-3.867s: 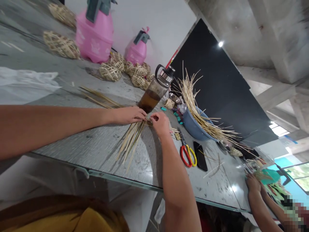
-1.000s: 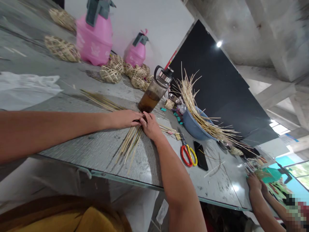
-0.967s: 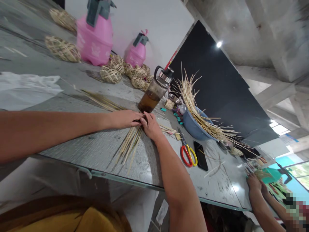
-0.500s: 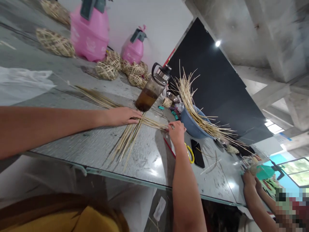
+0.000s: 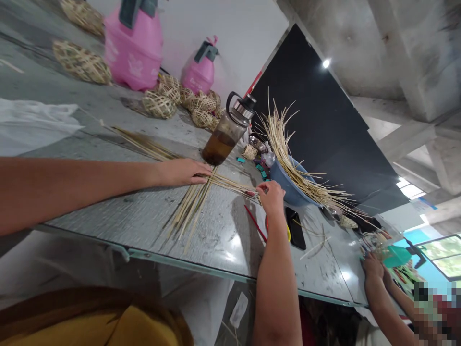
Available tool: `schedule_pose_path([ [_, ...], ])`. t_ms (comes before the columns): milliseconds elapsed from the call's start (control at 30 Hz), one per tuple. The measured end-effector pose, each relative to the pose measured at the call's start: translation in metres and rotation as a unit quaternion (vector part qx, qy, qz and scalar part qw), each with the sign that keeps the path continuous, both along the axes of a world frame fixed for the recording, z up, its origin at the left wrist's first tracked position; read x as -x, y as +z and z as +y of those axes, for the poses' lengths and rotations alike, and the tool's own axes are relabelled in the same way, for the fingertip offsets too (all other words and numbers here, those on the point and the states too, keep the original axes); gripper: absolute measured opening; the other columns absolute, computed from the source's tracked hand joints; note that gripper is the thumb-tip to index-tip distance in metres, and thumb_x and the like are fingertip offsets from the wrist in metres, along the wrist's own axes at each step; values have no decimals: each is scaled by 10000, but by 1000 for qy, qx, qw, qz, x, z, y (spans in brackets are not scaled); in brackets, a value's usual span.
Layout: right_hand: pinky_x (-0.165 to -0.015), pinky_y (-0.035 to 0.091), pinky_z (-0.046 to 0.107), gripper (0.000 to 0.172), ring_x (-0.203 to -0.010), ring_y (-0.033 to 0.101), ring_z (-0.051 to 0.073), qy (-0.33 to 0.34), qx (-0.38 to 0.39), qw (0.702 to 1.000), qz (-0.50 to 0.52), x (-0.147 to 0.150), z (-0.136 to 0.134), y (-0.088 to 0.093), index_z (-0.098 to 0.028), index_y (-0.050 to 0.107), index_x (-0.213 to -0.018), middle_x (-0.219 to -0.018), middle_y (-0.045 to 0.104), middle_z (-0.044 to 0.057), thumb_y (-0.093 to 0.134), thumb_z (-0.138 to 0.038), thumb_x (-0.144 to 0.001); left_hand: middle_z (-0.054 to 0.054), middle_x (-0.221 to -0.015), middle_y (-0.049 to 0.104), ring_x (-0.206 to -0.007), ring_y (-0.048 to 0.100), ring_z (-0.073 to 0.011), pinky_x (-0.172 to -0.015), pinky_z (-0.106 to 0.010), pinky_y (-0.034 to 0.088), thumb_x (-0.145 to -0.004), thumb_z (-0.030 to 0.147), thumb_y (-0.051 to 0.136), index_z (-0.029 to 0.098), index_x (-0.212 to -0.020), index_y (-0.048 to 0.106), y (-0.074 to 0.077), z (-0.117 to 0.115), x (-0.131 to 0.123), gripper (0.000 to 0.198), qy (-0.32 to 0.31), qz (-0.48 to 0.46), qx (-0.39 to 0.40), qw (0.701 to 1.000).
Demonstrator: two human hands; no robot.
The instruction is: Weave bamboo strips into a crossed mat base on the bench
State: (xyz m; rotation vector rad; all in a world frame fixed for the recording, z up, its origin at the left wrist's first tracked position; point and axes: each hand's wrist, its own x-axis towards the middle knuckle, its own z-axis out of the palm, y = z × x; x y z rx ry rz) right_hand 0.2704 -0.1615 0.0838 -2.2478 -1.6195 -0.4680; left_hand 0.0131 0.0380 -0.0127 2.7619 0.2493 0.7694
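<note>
Touching strips [image 5: 188,210] near edge [image 5: 173,256]: left hand [image 5: 182,172], right hand [image 5: 272,198].

Bright light came from a small lamp [image 5: 326,63] above. The right hand [image 5: 272,197] threw a shadow on the shiny table [image 5: 230,240]. Edges looked bent.

A weaving workshop, this one: a long table [image 5: 108,211] strewn with pale loose strips [image 5: 190,206], more bristling from a blue basin [image 5: 288,187], finished woven balls [image 5: 157,104] heaped beside pink sprayers [image 5: 134,45], a neighbour's hands [image 5: 372,266] busy alongside, bare concrete beams [image 5: 406,62] overhead.
</note>
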Motion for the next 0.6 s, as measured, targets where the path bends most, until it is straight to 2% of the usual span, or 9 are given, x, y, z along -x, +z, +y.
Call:
schedule_pose_path([
  [100,-838,400,386,95,-1015,600,250,11,39,999,-14,-1,4,-9,-276,721,-786,-963,685,77,663,-226,-842,-73,-1326,638,-1242,575,-226,-1098,-357,397,-975,514,379,198,-1217,681,0,0,0,500,-4,-6,-3,1000],
  [200,-843,418,368,80,-994,591,237,19,48,999,-15,-2,7,-16,-263,724,-794,-951,678,74,675,-222,-842,-70,-1322,641,-1239,578,-223,-1099,-347,395,-973,500,392,201,-1224,679,2,-1,1,485,-6,-11,-5,1000],
  [333,-846,427,351,154,-938,600,224,18,26,999,8,-10,6,-13,-251,719,-761,-919,686,84,610,-201,-856,-76,-1312,647,-1230,586,-238,-1093,-373,408,-970,484,405,187,-1225,683,3,-1,1,480,-12,-10,-2,1000],
  [467,-748,420,367,165,-853,627,239,-87,-48,995,15,-27,-3,-5,-274,710,-741,-915,690,128,578,-245,-836,-82,-1308,650,-1221,596,-242,-1073,-377,430,-970,496,403,191,-1198,707,2,-1,1,488,-8,-19,-9,1000],
  [600,-617,379,366,146,-643,598,205,-206,-125,969,46,-47,-15,-6,-291,661,-693,-814,684,117,574,-298,-811,-69,-1295,658,-1217,593,-218,-1075,-364,424,-965,518,370,181,-1226,694,3,-1,1,536,-3,-13,-12,1000],
])
